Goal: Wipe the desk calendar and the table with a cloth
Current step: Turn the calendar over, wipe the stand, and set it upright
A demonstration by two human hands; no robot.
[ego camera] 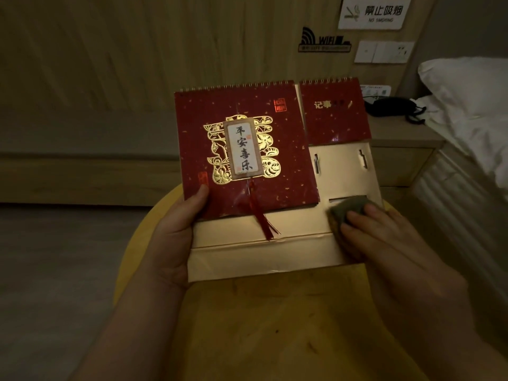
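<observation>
Right fingers [365,215] flat on cloth [346,209], pressing desk calendar [247,149], left fingers gripping its edge

The desk calendar [247,149] has a dark red cover with gold ornament, a cream label with black characters and a red tassel, spiral-bound on a gold cardboard stand. It is held tilted above the round yellow wooden table [247,325]. A smaller red notepad sits at its upper right. The cloth [345,213], dark grey-green and bunched, lies against the gold stand at its lower right
</observation>
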